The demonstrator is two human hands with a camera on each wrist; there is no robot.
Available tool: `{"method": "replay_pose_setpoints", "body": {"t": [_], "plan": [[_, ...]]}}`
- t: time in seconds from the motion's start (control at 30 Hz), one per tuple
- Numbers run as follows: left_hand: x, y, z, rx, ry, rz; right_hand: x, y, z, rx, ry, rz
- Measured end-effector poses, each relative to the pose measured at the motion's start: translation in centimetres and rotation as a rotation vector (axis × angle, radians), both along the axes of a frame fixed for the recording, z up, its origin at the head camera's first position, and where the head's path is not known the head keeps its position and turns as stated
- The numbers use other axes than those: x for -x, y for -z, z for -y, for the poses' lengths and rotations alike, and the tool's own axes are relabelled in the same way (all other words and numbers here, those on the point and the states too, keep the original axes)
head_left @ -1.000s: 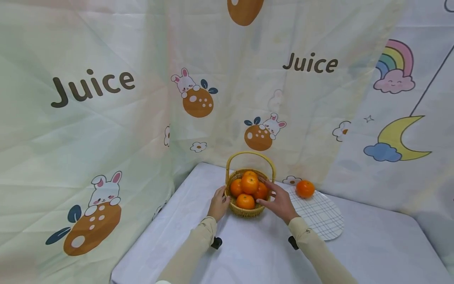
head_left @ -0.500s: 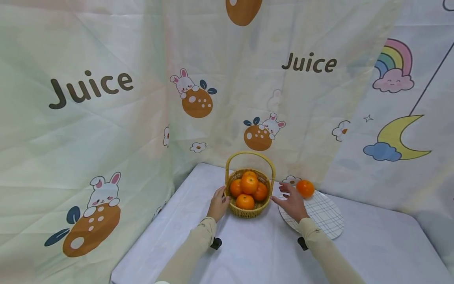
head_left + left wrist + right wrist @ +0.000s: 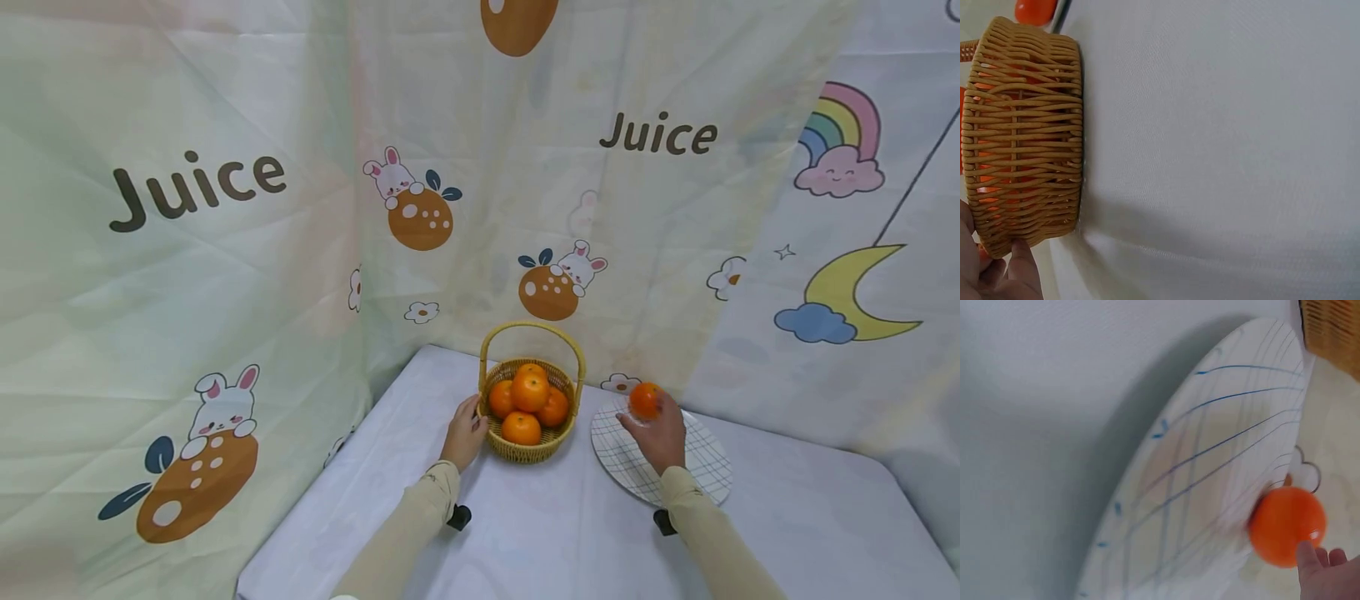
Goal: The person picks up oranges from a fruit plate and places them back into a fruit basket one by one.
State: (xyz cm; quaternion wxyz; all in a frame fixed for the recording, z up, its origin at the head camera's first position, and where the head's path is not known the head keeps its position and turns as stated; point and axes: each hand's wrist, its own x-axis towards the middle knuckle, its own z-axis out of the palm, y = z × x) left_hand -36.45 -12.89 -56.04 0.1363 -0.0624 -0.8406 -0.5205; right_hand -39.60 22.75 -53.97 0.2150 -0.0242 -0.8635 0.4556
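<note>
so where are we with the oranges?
Four oranges sit in the basket, which the left hand touches at its side. The right hand is at the single orange on the plate, fingers touching it; grip unclear. That one remains outside.

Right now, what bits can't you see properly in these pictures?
- Head view: the right hand covers part of the checked plate and the orange's underside.
- Left wrist view: the wicker basket hides its oranges; the left hand is cut off by the edge.
- Right wrist view: blurred; only fingertips show.
</note>
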Motion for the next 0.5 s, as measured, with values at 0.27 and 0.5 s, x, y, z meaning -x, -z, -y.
{"method": "replay_pose_setpoints", "body": {"t": [0.27,0.5], "plan": [[0.1,0.0,0.1,0.0,-0.003,-0.021,0.6,0.6,-0.8,0.125,0.1,0.131],[0.3,0.6,0.0,0.004,0.0,-0.014,2.0,0.9,-1.5,0.155,0.083,0.246]]}}
